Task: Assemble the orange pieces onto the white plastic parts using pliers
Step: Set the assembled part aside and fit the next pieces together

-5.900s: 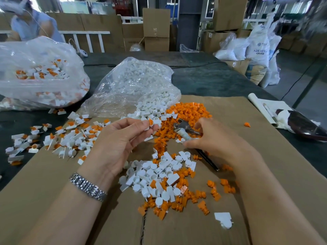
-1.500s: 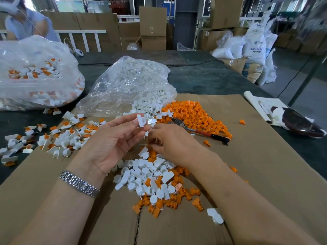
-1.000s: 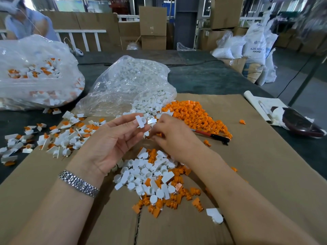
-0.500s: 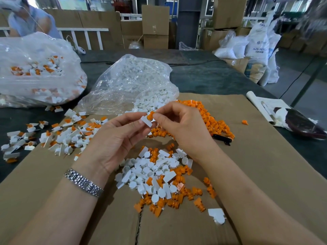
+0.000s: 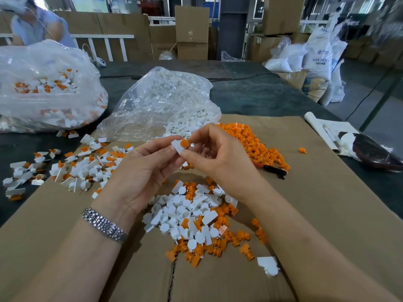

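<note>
Orange piece (image 5: 184,143) pinched by right hand (image 5: 220,158) meets white plastic part (image 5: 177,147) pinched in left hand (image 5: 144,171); seated crooked, it could pop loose.

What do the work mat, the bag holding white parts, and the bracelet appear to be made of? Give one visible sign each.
Work mat: corrugated cardboard, matte brown, a flap seam.
Bag: thin clear plastic film, glossy wrinkles.
Bracelet: probably metal, shiny silver links.

Bare cardboard (image 5: 316,214) right; orange heap (image 5: 257,144) covers pliers (image 5: 272,170).
</note>
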